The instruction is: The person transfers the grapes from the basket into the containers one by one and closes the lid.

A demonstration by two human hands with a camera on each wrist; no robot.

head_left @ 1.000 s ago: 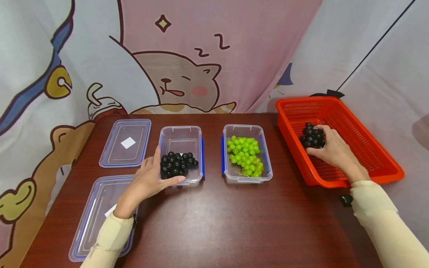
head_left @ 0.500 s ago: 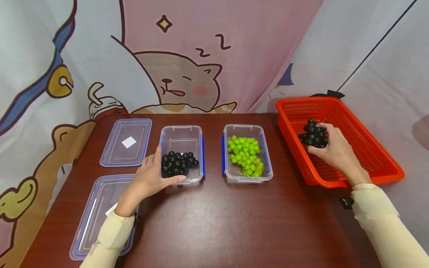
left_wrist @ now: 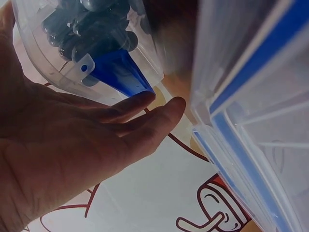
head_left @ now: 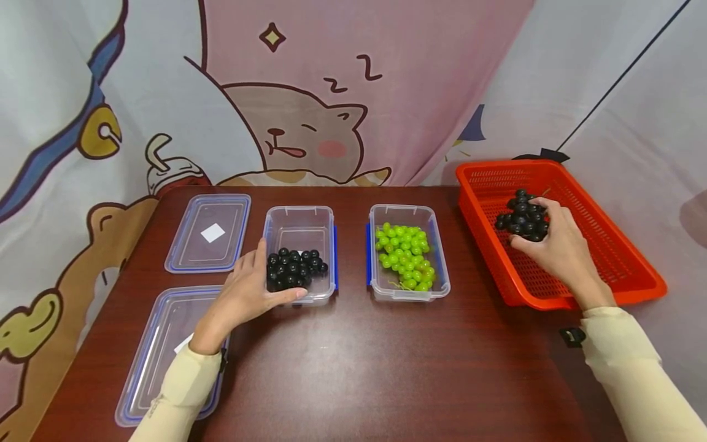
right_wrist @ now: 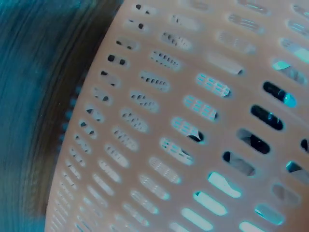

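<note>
In the head view my right hand (head_left: 563,252) grips a bunch of black grapes (head_left: 521,220) inside the red basket (head_left: 610,236), with thumb and fingers on either side of it. My left hand (head_left: 243,294) rests at the near left corner of a clear plastic container (head_left: 305,221), its fingers extended along the side and the thumb at the front rim. Black grapes (head_left: 294,270) lie in that container. The left wrist view shows straight fingers (left_wrist: 154,123) beside the container's blue latch (left_wrist: 123,72). Only the basket's slotted wall (right_wrist: 145,121) fills the right wrist view.
A second clear container (head_left: 410,296) with green grapes (head_left: 405,255) stands between the first one and the basket. Two clear lids with blue seals lie at the left, a far lid (head_left: 229,212) and a near lid (head_left: 145,374) partly under my left arm.
My right hand has shifted slightly to the right and toward the back with the black grapes, still within the basket's outline. My left hand and both containers have stayed in place.
</note>
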